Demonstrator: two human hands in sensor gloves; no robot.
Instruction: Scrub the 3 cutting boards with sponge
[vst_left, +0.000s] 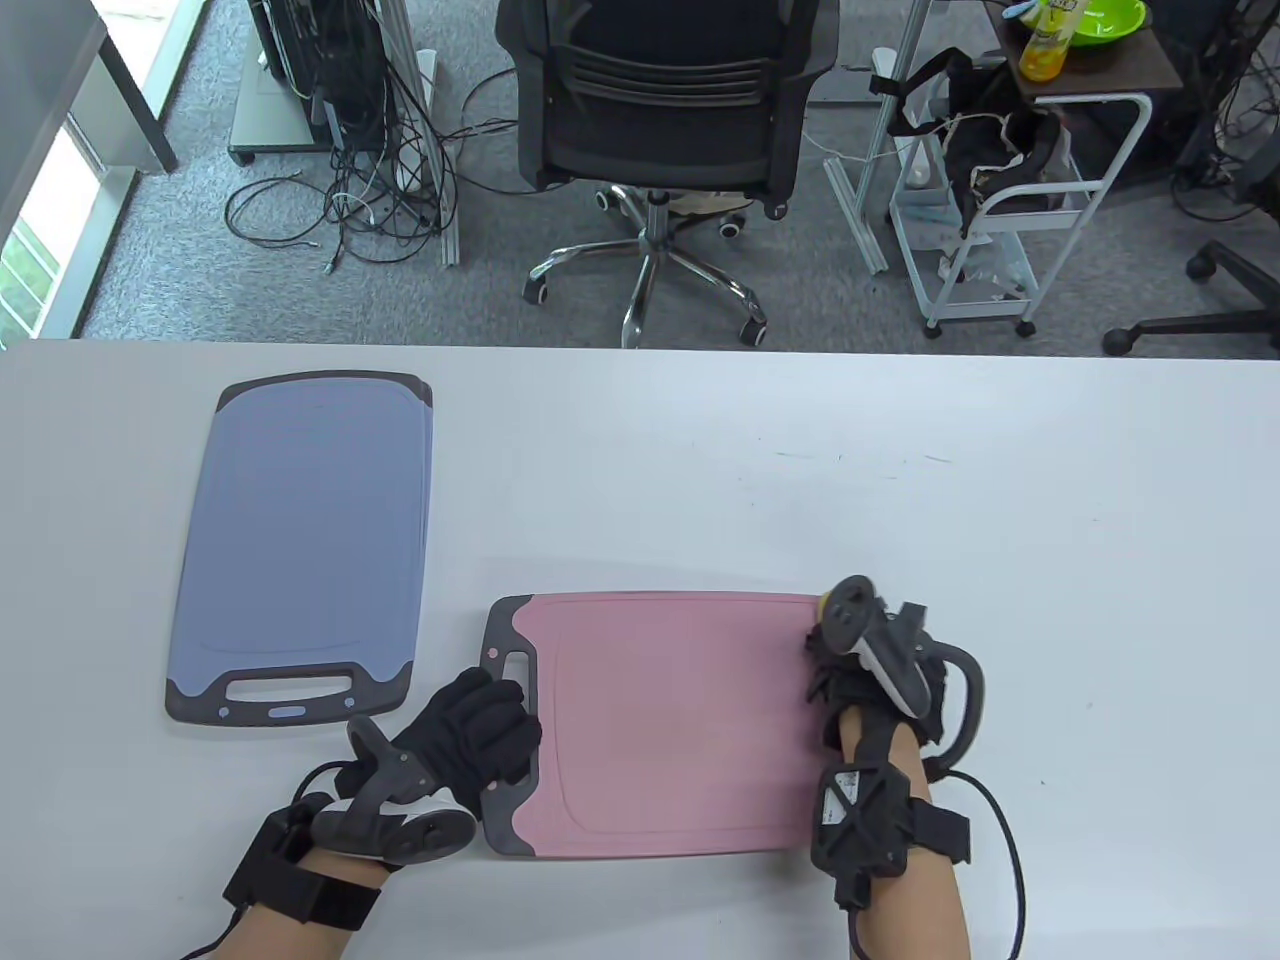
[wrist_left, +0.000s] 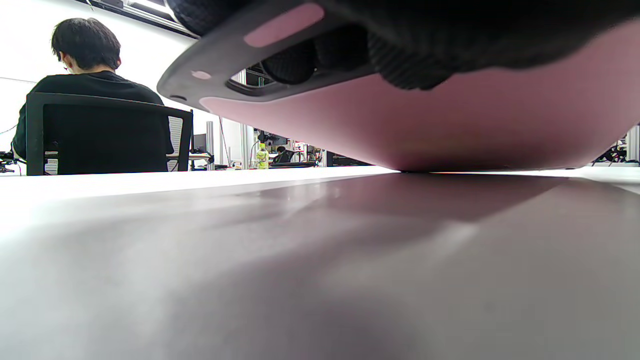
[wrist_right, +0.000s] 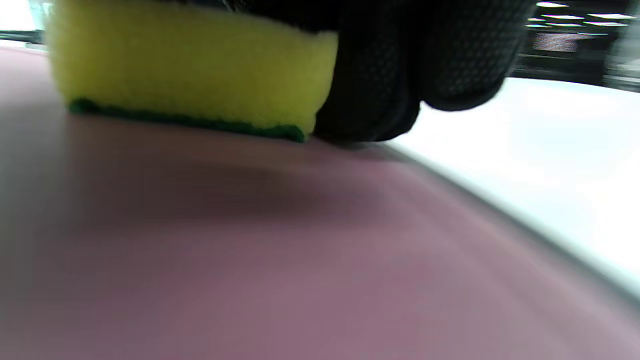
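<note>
Pink board (vst_left: 680, 720) lies near centre of the table (vst_left: 900, 480); blue board (vst_left: 305, 545) far left of it. Your left hand (vst_left: 480, 735) curls its fingers (wrist_left: 400, 70) round the pink board's handle end, raising it. Your right hand (vst_left: 850, 670) grips the sponge (wrist_right: 190, 70), green face on the board's right edge.

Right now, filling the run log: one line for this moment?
step: scrubbing | left hand: grips pink board handle end, raised | right hand: holds sponge on board | blue board: aside
</note>
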